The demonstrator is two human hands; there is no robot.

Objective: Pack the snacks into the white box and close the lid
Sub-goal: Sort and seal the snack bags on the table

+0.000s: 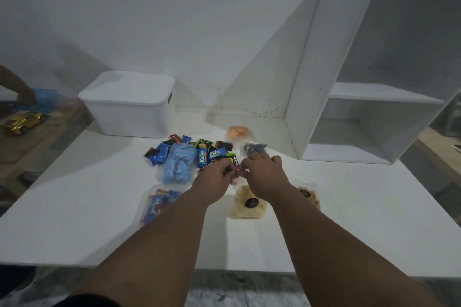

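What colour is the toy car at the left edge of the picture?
The toy car is shiny gold, seen best in the head view.

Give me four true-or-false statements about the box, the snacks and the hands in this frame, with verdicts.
1. The lid sits on the white box. True.
2. The left hand and right hand both pinch one small reddish wrapper. True.
3. The snacks are already inside the box. False: the snacks lie on the table in front of it.
4. The blue bag lies right of both hands. False: the blue bag lies left of them.
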